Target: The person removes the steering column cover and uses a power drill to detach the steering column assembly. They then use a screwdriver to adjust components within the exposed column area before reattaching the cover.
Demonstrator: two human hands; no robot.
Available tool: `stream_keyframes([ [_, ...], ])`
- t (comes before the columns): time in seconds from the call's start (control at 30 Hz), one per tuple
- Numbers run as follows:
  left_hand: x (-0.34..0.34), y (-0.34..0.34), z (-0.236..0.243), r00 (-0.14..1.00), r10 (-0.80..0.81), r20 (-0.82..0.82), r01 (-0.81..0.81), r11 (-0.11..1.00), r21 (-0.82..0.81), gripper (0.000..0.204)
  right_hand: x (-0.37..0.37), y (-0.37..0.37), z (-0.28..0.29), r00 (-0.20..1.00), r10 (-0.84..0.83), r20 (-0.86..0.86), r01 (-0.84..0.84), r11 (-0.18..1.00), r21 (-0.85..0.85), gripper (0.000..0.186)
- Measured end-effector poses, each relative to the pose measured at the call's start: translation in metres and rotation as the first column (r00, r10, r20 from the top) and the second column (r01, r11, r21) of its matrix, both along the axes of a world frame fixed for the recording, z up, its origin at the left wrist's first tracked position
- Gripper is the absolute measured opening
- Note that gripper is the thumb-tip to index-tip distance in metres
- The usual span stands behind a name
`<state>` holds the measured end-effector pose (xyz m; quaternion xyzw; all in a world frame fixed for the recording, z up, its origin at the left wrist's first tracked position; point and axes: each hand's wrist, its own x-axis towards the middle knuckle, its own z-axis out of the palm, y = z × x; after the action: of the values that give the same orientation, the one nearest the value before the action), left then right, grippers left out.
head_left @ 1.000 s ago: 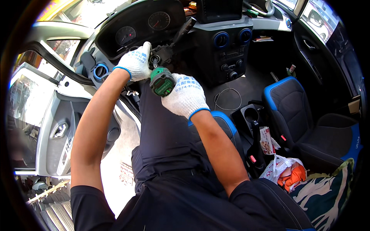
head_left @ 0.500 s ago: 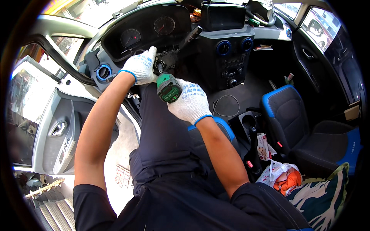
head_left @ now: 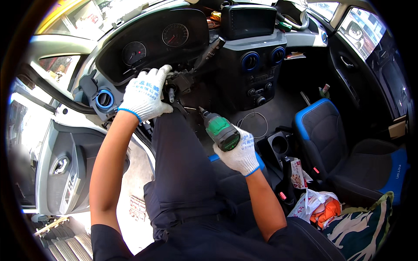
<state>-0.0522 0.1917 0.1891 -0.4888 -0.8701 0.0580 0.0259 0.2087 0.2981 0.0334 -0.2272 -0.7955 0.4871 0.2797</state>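
Left hand [head_left: 143,96] spread at column [head_left: 182,81] edge; right hand [head_left: 242,153] grips drill [head_left: 219,129], open gap between.

The power driver [head_left: 222,132] has a green and black body; tilted in the right hand [head_left: 243,153], it points its dark nose [head_left: 206,114] to the upper left. Apart from it is the black steering column [head_left: 183,81], whose short silver shaft [head_left: 171,95] is just beside the left hand [head_left: 145,95].

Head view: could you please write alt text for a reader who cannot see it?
A gloved right hand holds a green-and-black power driver to the right of a vehicle steering column. The gloved left hand is at the column's left side, near the instrument cluster.
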Motion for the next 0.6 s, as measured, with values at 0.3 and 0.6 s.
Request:
stream_keyframes([
  [0.3, 0.02, -0.059, -0.061, 0.856, -0.128, -0.5, 0.393, 0.79, 0.47, 0.096, 0.032, 0.056, -0.141, 0.988, -0.133, 0.081, 0.148, 0.644, -0.751, 0.04],
  [0.6, 0.12, -0.011, -0.189, -0.392, -0.401, 0.828, -0.808, 0.58, -0.102, 0.104, -0.013, 0.069, -0.091, 0.996, 0.03, 0.088, 0.006, 0.925, -0.381, 0.061],
])
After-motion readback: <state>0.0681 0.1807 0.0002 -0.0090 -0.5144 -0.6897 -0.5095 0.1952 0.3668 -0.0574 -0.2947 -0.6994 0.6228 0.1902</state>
